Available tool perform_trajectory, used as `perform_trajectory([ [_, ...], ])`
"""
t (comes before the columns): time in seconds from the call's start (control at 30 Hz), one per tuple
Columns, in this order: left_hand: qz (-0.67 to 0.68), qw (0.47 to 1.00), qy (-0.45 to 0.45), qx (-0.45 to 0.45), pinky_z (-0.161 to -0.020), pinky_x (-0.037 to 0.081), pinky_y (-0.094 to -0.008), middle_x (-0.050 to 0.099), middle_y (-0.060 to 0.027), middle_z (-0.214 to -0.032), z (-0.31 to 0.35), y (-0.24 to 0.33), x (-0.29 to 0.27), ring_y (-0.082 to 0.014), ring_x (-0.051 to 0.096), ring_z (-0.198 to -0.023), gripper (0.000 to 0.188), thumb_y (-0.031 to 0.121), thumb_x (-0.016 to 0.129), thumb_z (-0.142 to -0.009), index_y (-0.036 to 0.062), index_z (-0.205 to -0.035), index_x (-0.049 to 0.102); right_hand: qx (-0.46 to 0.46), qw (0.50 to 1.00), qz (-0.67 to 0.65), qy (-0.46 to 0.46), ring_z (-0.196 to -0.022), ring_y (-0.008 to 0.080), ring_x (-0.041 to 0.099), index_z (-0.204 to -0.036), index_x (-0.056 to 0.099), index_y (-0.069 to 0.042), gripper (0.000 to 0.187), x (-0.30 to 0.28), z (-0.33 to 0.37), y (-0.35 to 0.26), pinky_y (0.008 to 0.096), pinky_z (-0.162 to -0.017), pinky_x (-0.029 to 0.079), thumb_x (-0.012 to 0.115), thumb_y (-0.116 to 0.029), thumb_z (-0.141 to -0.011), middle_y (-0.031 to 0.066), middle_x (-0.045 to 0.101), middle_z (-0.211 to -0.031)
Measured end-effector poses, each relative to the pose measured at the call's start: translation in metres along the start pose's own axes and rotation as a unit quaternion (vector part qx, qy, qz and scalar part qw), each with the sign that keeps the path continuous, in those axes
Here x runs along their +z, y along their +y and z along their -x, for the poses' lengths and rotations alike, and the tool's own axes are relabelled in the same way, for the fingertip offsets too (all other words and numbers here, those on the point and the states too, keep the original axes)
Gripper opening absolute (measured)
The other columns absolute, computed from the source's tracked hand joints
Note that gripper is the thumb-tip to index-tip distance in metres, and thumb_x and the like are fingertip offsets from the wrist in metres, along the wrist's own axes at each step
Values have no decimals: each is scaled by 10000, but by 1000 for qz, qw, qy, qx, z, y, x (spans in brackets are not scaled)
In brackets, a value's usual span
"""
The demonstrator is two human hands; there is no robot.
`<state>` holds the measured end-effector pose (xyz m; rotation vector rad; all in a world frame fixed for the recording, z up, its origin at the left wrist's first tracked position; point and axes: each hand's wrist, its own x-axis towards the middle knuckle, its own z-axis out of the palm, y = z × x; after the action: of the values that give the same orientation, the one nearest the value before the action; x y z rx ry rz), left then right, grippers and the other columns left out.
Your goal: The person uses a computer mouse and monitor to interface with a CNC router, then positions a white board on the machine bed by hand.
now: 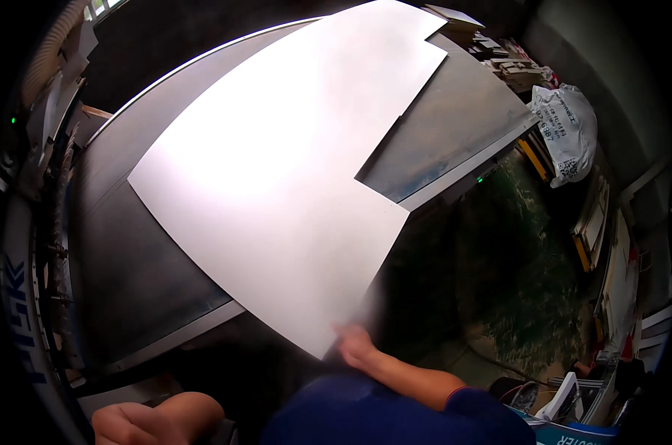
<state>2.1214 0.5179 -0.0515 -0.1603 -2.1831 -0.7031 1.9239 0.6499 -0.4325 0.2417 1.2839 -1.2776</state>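
A large white sheet panel (pixel 276 148) with a stepped notch along its right side lies across a grey metal table (pixel 454 111). Its near corner juts out past the table's front edge. At that corner my right hand (pixel 356 347) is closed on the panel's edge, a fingertip showing on the white face and the other fingers partly hidden. My left hand (pixel 124 424) is low at the left, well apart from the panel. Its fingers are curled in, and the picture's lower edge cuts it off; what they hold, if anything, is hidden.
A white printed plastic bag (pixel 565 133) sits off the table's right corner. Stacked boards (pixel 521 70) lie at the back right, and more boards (pixel 591 222) lean farther down the right side. Dark machine parts (pixel 58 252) line the left. Dark green floor (pixel 528 274) shows at right.
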Motion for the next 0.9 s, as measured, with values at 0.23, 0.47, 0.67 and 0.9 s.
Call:
perform_trajectory([
  [0.23,-81,995,59,-3,-529,276,-204,540,99,-612,50,9,-17,-39,401,-525,145,219,808,-755,246,-674,691,23,996,58,61,-849,176,505,-1026,627,-45,221,-19,8,-1,362,-693,426,711,-212,-907,66,594,-1007],
  [0.47,98,960,-195,-178,-750,590,-385,607,-157,-867,-62,19,15,-301,646,-816,295,-51,725,-711,-5,-992,647,-18,988,71,133,-762,144,598,-1058,649,-18,232,-101,45,-22,261,-648,461,643,-229,-962,82,680,-998],
  [0.67,94,995,42,1,-577,343,-254,485,30,-630,-4,-32,41,-87,456,-576,125,133,792,-723,210,-777,710,-84,987,43,132,-974,189,647,-1137,613,72,286,-166,79,-34,326,-863,528,586,-176,-998,136,679,-1095],
  [0.9,122,988,26,-94,-619,557,-351,515,-86,-799,-61,-8,104,-233,545,-683,320,-1,760,-653,49,-934,614,-128,970,17,207,-787,148,597,-1010,626,3,208,-209,83,-42,310,-708,507,599,-201,-977,64,640,-899],
])
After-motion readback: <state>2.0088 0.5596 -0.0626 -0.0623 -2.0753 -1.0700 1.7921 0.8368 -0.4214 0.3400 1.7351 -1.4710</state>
